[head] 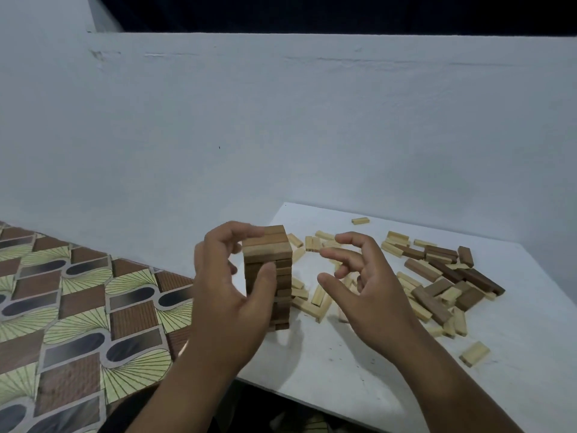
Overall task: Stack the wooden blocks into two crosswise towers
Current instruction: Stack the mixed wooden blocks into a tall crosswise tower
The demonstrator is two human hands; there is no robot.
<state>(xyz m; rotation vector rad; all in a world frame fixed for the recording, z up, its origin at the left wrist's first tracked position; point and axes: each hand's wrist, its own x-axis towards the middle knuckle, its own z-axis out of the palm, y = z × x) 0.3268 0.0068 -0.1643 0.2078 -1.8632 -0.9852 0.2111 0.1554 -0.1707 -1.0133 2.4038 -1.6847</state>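
A tower of dark brown wooden blocks stands upright near the left edge of a low white table, several crosswise layers high. My left hand curls around the tower's left side, thumb against its front and fingers near the top layer. To the right of the tower my right hand hovers with fingers spread, holding nothing. Pale wooden blocks lie scattered behind and under that hand. A mixed heap of dark and pale blocks covers the table's right part.
A single pale block lies alone at the front right, another near the far edge. A white wall rises close behind the table. Patterned floor covering spreads to the left.
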